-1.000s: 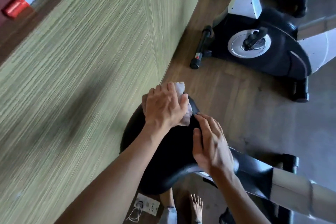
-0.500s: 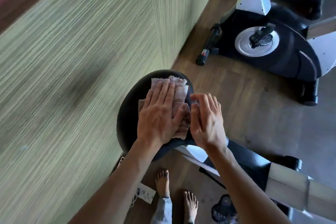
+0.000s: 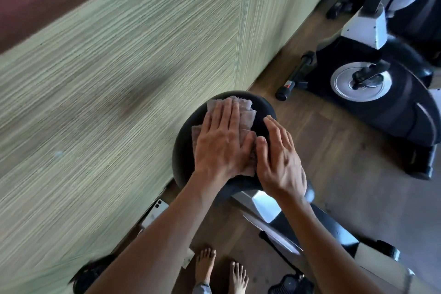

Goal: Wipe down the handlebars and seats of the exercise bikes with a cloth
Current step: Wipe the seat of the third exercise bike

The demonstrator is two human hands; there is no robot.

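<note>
While both bare forearms reach up from six o'clock, the left hand (image 3: 223,142) lies flat, fingers straight and together, pressing a folded pinkish cloth (image 3: 241,112) onto the black bike seat (image 3: 185,148). The right hand (image 3: 278,157), at three o'clock of it, rests open-fingered on the seat's edge. Farther off, at two o'clock, stands another exercise bike (image 3: 391,102).
</note>
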